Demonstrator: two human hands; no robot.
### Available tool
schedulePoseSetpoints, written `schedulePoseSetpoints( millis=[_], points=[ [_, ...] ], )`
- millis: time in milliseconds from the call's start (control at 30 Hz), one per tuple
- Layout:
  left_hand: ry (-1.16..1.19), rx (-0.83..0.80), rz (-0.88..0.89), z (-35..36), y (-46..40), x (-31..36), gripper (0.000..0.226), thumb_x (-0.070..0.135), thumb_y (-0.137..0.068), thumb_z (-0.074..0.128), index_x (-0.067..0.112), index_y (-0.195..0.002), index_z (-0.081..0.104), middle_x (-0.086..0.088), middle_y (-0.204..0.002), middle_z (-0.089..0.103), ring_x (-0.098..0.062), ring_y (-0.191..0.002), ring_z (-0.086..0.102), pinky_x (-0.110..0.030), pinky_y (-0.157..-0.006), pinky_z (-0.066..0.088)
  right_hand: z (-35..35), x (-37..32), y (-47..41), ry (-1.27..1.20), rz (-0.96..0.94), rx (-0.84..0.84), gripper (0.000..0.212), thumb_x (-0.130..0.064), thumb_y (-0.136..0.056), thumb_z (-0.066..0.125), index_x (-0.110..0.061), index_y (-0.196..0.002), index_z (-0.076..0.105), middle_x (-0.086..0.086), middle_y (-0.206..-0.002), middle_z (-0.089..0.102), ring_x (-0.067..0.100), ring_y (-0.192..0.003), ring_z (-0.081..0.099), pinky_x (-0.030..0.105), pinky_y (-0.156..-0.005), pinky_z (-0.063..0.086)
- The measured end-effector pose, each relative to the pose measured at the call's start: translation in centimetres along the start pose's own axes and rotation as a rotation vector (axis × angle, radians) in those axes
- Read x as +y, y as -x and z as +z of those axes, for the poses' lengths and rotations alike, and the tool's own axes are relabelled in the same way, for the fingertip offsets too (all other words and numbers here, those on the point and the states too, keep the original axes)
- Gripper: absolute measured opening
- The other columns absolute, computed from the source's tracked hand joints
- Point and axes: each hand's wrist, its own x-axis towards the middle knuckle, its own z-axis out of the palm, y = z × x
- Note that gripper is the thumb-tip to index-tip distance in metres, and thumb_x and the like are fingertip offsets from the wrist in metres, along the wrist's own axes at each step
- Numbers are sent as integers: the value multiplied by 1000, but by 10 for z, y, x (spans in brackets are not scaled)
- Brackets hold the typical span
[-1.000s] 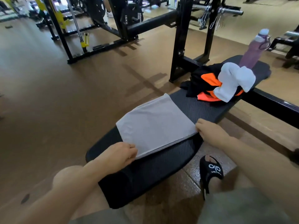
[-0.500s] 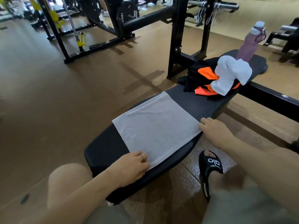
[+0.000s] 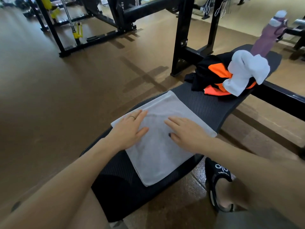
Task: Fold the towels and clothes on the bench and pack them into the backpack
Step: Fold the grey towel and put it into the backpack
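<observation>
While both palms lie flat w/ fingers straight, nothing is actually grasped: the left hand (image 3: 130,131) presses the far-left part of the grey towel (image 3: 158,149), and the right hand (image 3: 186,133) presses just beside it, toward the right edge. Thumbs point inward, nearly meeting over the cloth's middle. Looks like a smoothing press, not a pickup.

That towel is already folded to a rough rectangle & sits across the near end of the black bench (image 3: 206,104), one corner hanging slightly past the pad's left side. Prob. very light, soft, floppy; it won't hold shape if lifted by one point. Best taken by two neighbouring corners or along a folded edge, both hands, so layers don't slide apart. Ribbed pad should give some friction, so the bottom layer likely stays put.

Further up the bench, well apart from the hands, a black-and-orange garment (image 3: 212,71) lies crumpled w/ a white towel (image 3: 245,70) heaped on it, both unfolded. Behind them a purple bottle (image 3: 267,37) stands upright. No backpack visible.
</observation>
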Motion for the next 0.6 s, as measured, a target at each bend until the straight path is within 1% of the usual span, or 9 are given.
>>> schedulePoseSetpoints(
  millis=[67,133,233,300,367,400,467,533,600],
  points=[
    [-57,-18,-62,16,-17,-10,78,61,-99,29,22,-163,5,-6,-171,5,-22,-157,4,-37,-127,6,0,-12,-24,-24,-18,-22,69,-47,-95,23,-13,-154,33,11,-160,32,29,-146,31,39,-120,22],
    [-48,-120,-153,33,-25,-17,89,72,-94,25,25,-162,-7,-6,-170,-12,-22,-157,-11,-40,-127,-3,4,-15,-46,-2,-54,-40,66,-47,-101,26,-16,-159,20,9,-166,16,25,-153,15,35,-122,8],
    [-86,-247,-210,46,-29,-23,105,89,-77,10,31,-159,-21,-5,-165,-30,-21,-152,-27,-43,-125,-12,20,-2,-73,65,-89,-81,76,-57,-92,4,-23,-160,14,5,-168,6,23,-154,6,37,-123,1],
    [-94,-265,-219,47,-31,-24,111,93,-65,0,34,-157,-25,-3,-163,-35,-20,-151,-31,-45,-125,-13,29,20,-91,95,45,-99,85,-61,-85,-7,-25,-160,12,6,-168,5,25,-154,5,39,-123,0],
    [-93,-283,-223,46,-32,-25,111,93,-63,-2,37,-155,-28,-1,-161,-40,-21,-149,-35,-48,-124,-15,23,41,-106,62,288,-48,81,-58,-91,-1,-17,-158,18,14,-166,12,29,-153,8,41,-124,4],
    [-99,-293,-227,46,-32,-25,110,93,-63,-1,38,-154,-30,-1,-159,-42,-21,-148,-36,-49,-123,-16,19,46,-112,53,320,-27,76,-57,-96,6,-13,-158,20,15,-165,15,31,-153,10,42,-125,6],
    [-108,-310,-237,46,-34,-24,109,93,-61,-1,40,-151,-33,-1,-157,-46,-22,-146,-40,-50,-122,-18,15,44,-120,100,105,-6,72,-55,-98,11,-16,-157,23,11,-165,19,29,-152,14,43,-124,10],
    [-111,-330,-240,47,-36,-24,109,93,-60,-1,42,-149,-36,-1,-155,-48,-24,-145,-42,-52,-120,-19,19,32,-123,108,-136,-57,73,-56,-95,5,-24,-158,23,5,-166,16,23,-153,13,41,-124,9],
    [-101,-341,-255,47,-37,-26,106,94,-63,3,45,-147,-37,0,-154,-49,-25,-144,-42,-54,-120,-19,25,35,-129,94,-128,-112,72,-57,-95,1,-28,-160,13,0,-168,7,18,-154,5,37,-125,3]
  ],
)
